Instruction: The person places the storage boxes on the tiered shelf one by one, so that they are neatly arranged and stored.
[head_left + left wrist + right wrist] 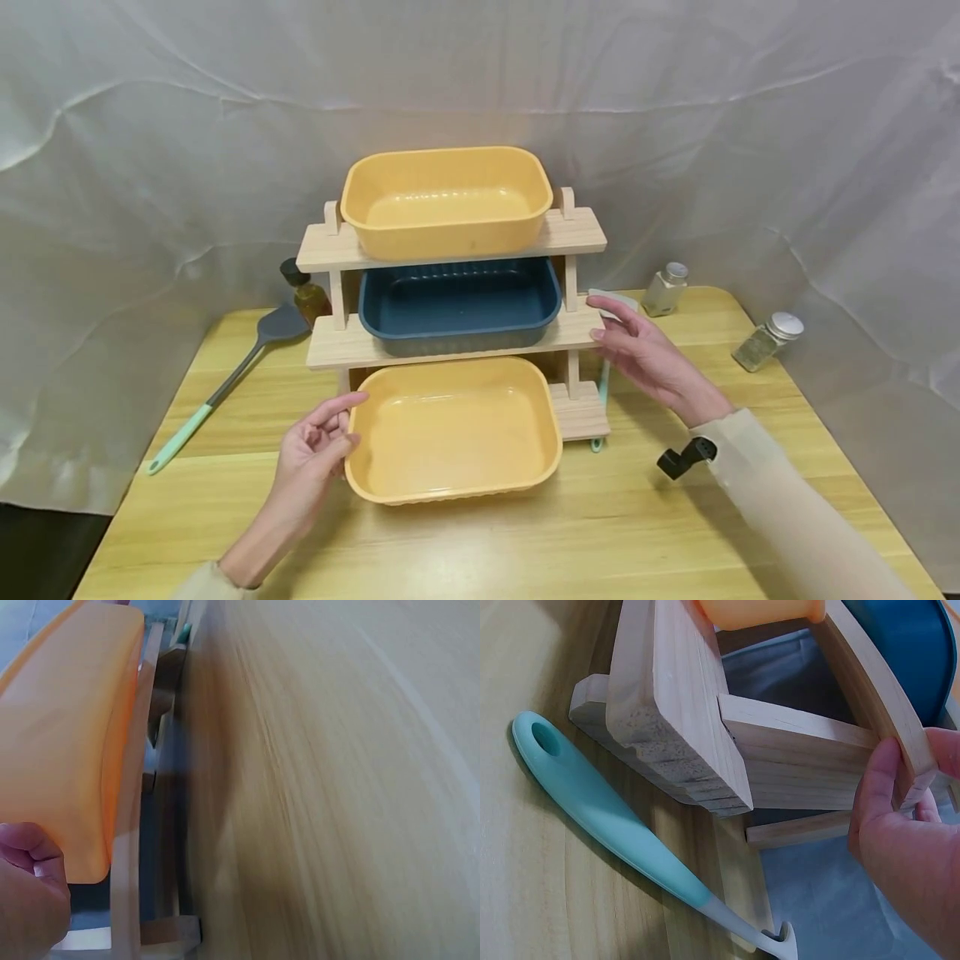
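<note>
The fingers (881,780) of the right hand (645,354) are laid nearly straight against the right end of the middle shelf (330,346) of the rack (577,237). The left hand (315,454) is held relaxed, touching the left rim of the near yellow tray (453,429), which lies on the lowest shelf. If the shelf is pushed sideways, the rack could probably slide or tip, and the blue tray (459,304) could be shaken out.
</note>
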Demonstrator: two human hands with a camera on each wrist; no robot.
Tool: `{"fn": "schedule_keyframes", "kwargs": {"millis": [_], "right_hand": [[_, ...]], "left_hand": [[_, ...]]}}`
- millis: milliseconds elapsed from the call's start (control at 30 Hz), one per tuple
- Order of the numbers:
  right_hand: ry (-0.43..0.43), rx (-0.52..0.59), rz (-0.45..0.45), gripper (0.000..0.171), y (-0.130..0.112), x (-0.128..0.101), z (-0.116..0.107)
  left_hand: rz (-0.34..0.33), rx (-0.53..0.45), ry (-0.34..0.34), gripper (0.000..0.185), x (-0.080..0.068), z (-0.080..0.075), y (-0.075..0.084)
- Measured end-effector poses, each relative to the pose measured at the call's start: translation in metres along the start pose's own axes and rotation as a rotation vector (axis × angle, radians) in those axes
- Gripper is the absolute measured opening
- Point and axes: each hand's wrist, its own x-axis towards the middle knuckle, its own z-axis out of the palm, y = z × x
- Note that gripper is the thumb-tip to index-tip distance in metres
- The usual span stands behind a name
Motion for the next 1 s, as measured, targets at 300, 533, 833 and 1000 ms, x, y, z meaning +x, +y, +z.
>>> {"fn": "schedule_keyframes", "kwargs": {"millis": [300, 533, 833, 1000], "right_hand": [[-0.007, 0.016, -0.006, 0.053, 0.0, 0.002, 0.0], [-0.014, 0.008, -0.008, 0.054, 0.001, 0.003, 0.001], [-0.008, 0.005, 0.0, 0.055, -0.001, 0.004, 0.0], [-0.004, -0.005, -0.007, 0.053, 0.0, 0.003, -0.002]], "left_hand": [[0.002, -0.005, 0.008, 0.049, 0.005, 0.008, -0.007], [-0.003, 0.006, 0.031, 0.045, 0.008, 0.011, -0.01], [-0.05, 0.026, 0.029, 0.045, 0.016, 0.012, -0.01], [-0.061, 0.05, 0.003, 0.043, 0.018, 0.011, -0.011]]}}
